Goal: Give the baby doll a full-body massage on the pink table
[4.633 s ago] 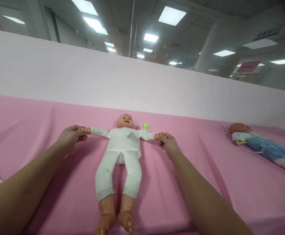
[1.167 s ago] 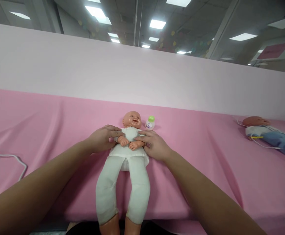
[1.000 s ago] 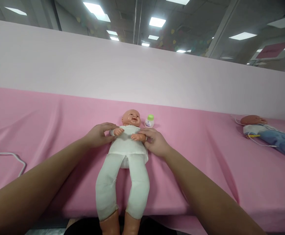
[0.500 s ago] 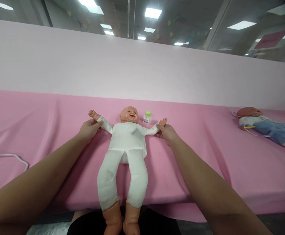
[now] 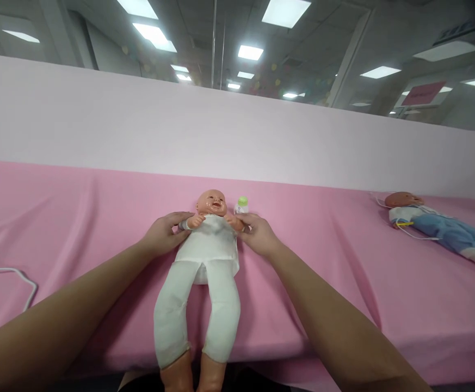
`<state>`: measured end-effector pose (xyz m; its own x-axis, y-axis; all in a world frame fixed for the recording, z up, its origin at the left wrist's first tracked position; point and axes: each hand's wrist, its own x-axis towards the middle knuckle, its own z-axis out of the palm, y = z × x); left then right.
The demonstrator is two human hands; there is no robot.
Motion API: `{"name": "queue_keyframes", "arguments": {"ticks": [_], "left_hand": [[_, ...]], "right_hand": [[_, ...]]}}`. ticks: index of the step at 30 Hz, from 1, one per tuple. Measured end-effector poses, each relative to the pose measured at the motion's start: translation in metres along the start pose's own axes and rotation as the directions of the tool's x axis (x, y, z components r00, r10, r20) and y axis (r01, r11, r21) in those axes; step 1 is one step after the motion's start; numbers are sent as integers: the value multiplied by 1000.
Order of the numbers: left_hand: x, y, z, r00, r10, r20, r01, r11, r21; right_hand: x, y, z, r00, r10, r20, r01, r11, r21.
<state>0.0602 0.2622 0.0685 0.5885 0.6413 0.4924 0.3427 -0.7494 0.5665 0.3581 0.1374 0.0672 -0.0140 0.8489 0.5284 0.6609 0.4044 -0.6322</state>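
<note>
A baby doll [image 5: 208, 247] with a white cloth body lies on its back on the pink sheet [image 5: 302, 261], its feet toward me. Both of its arms are folded in over the upper chest. My left hand [image 5: 167, 234] grips the doll's arm on the left side, near the wrist. On the other side, my right hand [image 5: 257, 233] has its fingers closed around the doll's other arm. A small bottle with a green cap [image 5: 242, 204] stands beside the doll's head, just beyond my right hand, its lower part hidden.
A second doll in blue clothes [image 5: 445, 223] lies at the far right, with a white tube and a yellow piece on it. A white cord [image 5: 12, 270] rests on the sheet at the left. Behind rises a pale wall [image 5: 237, 136] with glass above.
The doll's arms were spread out to the sides; both hands have brought them inward over its chest. My view has tilted up slightly.
</note>
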Motion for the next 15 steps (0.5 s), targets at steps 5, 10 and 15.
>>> {"name": "queue_keyframes", "arguments": {"ticks": [5, 10, 15], "left_hand": [[2, -13, 4, 990, 111, 84, -126, 970, 207], [3, -7, 3, 992, 64, 108, -83, 979, 184], [2, -2, -2, 991, -122, 58, 122, 993, 7]], "right_hand": [[-1, -5, 7, 978, -95, 187, 143, 953, -266], [-1, -9, 9, 982, -72, 176, 119, 955, -271], [-2, -11, 5, 999, -6, 42, 7, 1000, -21]]}}
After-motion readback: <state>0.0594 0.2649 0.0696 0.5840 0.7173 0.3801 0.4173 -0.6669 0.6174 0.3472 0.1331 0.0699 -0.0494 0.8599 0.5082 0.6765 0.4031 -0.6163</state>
